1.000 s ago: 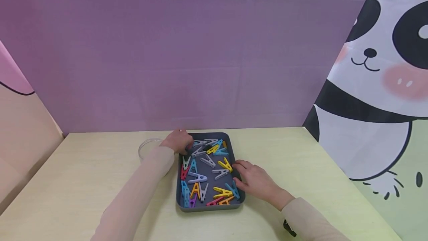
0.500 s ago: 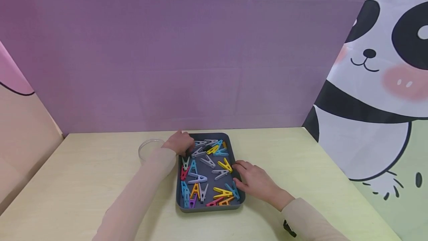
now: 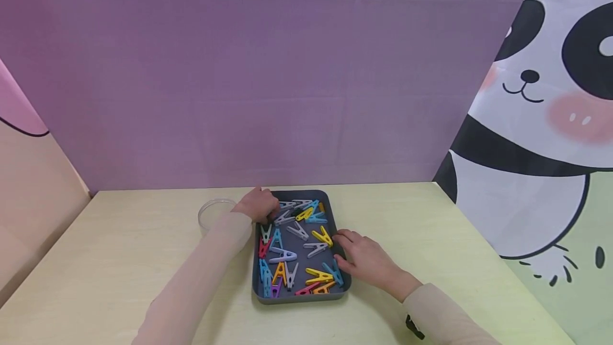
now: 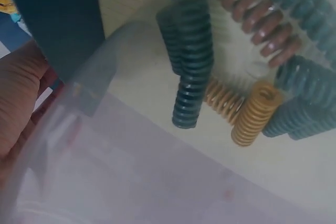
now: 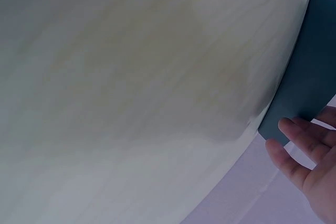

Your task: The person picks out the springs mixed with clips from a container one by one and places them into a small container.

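A dark grey tray [image 3: 300, 300] holds plastic clothespins in several colours, among them a yellow clothespin [image 3: 319, 276] and a grey clothespin [image 3: 298, 230]. My left hand [image 3: 258, 205] reaches over the tray's far left corner. Its fingertips are down inside and hidden, so what they touch does not show. Beside the tray's right wall rests my right hand [image 3: 369, 262], fingers loosely extended to the rim; the right wrist view shows its fingers [image 5: 304, 140] at the dark wall.
Left of the tray stands a clear round container [image 3: 210, 212], partly behind the left sleeve. In the left wrist view it holds coil springs, including a yellow spring [image 4: 256, 114] and a dark green spring [image 4: 191, 61]. A purple backdrop [image 3: 268, 79] rises behind the pale wooden table [image 3: 134, 238].
My left hand has shifted very slightly to the right over the tray corner. The right hand and the tray have stayed in place.
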Tool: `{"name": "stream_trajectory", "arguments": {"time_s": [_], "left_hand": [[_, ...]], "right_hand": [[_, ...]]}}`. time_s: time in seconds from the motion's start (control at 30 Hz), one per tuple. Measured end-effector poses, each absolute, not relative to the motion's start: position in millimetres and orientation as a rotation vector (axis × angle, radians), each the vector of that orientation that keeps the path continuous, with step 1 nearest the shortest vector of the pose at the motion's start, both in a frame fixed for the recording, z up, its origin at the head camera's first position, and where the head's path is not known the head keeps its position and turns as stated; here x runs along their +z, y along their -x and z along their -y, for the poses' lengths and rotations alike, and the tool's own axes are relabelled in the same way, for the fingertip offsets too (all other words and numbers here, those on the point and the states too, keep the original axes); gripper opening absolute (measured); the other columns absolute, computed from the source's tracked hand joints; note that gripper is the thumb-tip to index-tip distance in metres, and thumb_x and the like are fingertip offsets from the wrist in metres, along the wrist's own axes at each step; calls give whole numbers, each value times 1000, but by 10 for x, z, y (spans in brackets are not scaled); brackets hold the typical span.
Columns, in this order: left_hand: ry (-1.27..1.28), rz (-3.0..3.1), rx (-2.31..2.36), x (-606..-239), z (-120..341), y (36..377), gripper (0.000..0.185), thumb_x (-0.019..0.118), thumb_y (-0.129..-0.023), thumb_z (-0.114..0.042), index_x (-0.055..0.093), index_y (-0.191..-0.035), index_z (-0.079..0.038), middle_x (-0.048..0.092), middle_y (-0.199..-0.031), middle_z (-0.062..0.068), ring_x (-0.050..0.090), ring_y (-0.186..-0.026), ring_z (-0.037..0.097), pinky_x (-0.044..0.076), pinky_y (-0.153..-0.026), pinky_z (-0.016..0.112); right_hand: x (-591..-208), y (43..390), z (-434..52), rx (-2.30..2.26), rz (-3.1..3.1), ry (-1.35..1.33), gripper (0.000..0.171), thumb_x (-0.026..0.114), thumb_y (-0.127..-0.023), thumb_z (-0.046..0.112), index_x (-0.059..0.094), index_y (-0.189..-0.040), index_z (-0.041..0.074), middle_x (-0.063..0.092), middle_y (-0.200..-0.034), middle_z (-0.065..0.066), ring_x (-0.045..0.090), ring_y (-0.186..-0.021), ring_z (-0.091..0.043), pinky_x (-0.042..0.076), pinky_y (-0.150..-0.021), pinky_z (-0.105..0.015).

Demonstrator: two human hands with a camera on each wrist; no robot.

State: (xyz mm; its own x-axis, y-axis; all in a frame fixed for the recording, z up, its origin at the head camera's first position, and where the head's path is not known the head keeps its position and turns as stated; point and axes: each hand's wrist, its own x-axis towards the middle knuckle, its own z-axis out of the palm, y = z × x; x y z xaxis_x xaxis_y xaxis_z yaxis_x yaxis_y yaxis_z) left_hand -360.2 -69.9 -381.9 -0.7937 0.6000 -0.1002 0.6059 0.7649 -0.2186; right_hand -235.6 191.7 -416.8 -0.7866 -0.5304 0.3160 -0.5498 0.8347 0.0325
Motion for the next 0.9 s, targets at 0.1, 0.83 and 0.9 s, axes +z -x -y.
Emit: {"name": "stream_trajectory", "arguments": {"time_s": [0.1,0.83,0.9], "left_hand": [[-1026,-2938,-330,-3792,695,3597,12,74,-75,-18,66,-73,-26,60,-71,-11,51,-76,12,34,-92,36],[-1156,-2923,-16,-3585,712,3495,15,73,-76,-24,69,-90,-21,60,-77,-11,47,-82,13,36,-91,35],[-1186,-2918,-3,-3557,717,3477,15,73,-76,-23,69,-91,-21,62,-78,-11,47,-82,13,37,-91,36]], "right_hand": [[-4171,2360,-1921,91,2701,-814,41,63,-83,31,58,-113,4,59,-115,-11,61,-95,-23,51,-81,-36],[-4167,2367,-1940,108,2731,-798,43,61,-83,32,58,-115,4,58,-117,-12,61,-98,-24,50,-83,-38],[-4166,2365,-1943,110,2728,-801,42,61,-83,31,58,-115,4,58,-117,-12,61,-98,-24,50,-83,-38]]}}
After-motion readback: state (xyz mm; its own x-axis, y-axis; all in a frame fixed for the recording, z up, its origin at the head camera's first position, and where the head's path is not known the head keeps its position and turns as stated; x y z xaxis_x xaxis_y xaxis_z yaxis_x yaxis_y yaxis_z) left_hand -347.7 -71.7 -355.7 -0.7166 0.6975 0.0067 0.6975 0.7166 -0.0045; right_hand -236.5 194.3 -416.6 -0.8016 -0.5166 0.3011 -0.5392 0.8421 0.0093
